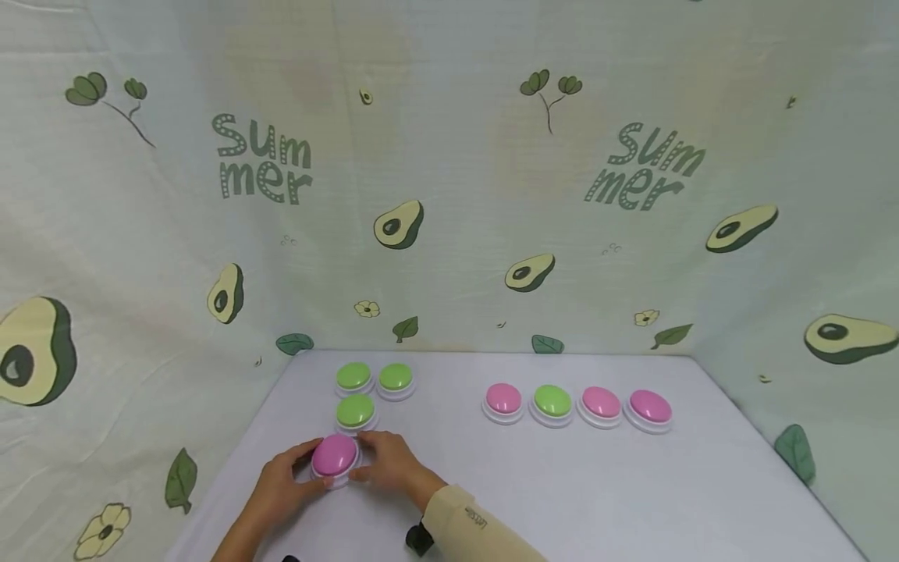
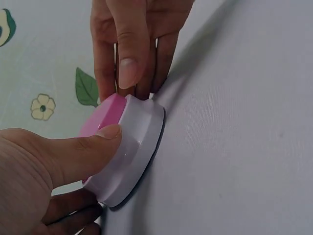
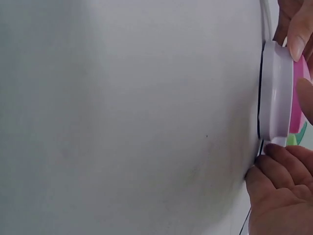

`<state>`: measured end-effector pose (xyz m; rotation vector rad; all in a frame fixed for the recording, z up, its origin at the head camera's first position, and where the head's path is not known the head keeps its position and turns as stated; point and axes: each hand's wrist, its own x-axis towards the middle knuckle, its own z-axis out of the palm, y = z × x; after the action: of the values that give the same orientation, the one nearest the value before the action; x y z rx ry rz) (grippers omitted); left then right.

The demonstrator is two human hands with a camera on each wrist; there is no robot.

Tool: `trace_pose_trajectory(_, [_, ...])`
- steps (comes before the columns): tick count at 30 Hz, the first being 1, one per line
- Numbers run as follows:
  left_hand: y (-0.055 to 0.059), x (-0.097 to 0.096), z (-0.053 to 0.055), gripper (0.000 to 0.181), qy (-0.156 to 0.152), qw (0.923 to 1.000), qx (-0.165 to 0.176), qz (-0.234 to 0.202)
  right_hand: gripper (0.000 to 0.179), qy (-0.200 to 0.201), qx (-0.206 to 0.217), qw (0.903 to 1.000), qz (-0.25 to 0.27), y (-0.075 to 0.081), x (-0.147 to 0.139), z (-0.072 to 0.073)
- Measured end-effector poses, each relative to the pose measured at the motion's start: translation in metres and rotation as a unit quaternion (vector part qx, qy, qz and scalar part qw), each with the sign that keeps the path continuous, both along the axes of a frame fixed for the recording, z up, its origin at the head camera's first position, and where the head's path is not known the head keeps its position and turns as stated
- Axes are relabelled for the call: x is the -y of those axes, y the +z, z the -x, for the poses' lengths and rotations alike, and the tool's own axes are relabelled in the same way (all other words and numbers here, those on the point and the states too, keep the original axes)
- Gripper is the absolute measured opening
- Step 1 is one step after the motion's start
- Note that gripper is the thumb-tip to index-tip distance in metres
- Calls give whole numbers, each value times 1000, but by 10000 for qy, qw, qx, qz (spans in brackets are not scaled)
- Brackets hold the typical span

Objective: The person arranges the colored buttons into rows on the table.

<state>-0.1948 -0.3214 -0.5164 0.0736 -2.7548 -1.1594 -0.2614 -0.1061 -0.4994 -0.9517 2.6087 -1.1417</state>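
A pink push button (image 1: 334, 456) with a round white base sits at the front left of the white table. From its left side my left hand (image 1: 281, 485) grips it, the thumb on the near side and the fingers round the far side. In the left wrist view that thumb presses on the white base (image 2: 142, 134). My right hand (image 1: 393, 466) is at the button's right side. Its fingers (image 3: 276, 171) look nearly straight and lie low beside the base, while its thumb (image 2: 128, 73) stands off the button.
Just beyond stand three green buttons, one nearer (image 1: 355, 410) and two behind it (image 1: 353, 375) (image 1: 396, 377). A row farther right has pink buttons (image 1: 503, 398) (image 1: 601, 402) (image 1: 650, 407) and a green one (image 1: 552, 400). A printed cloth (image 1: 449, 156) hangs behind the table (image 1: 562, 492).
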Motion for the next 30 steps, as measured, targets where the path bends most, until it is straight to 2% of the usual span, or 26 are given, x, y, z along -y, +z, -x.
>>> trace_pose_trajectory(2, [0, -4, 0, 73, -72, 9998, -108, -116, 58, 49, -125, 9999, 66, 0, -3, 2])
trace_pose_trajectory(6, [1, -14, 1, 70, -30, 9994, -204, -290, 57, -29, -219, 9997, 124, -1, -6, 4])
trace_pose_trajectory(13, [5, -32, 5, 74, 210, 9978, -141, -608, 59, -447, 282, 9974, 480, -2, -12, 6])
trace_pose_trajectory(17, [7, -41, 7, 75, 254, 9979, -168, -580, 59, -647, 595, 9909, 1021, -3, -19, 4])
trace_pose_trajectory(21, [10, -53, 8, 72, 225, 9957, -488, -750, 60, -705, 709, 9814, 1637, -2, -29, 3])
trace_pose_trajectory(25, [11, -68, 10, 68, 279, 9905, -696, -1152, 60, -683, 705, 9760, 1942, 1, -44, 2])
trace_pose_trajectory(30, [7, -95, 17, 69, 276, 9862, -723, -1467, 59, -742, 555, 9735, 2090, 1, -69, 1])
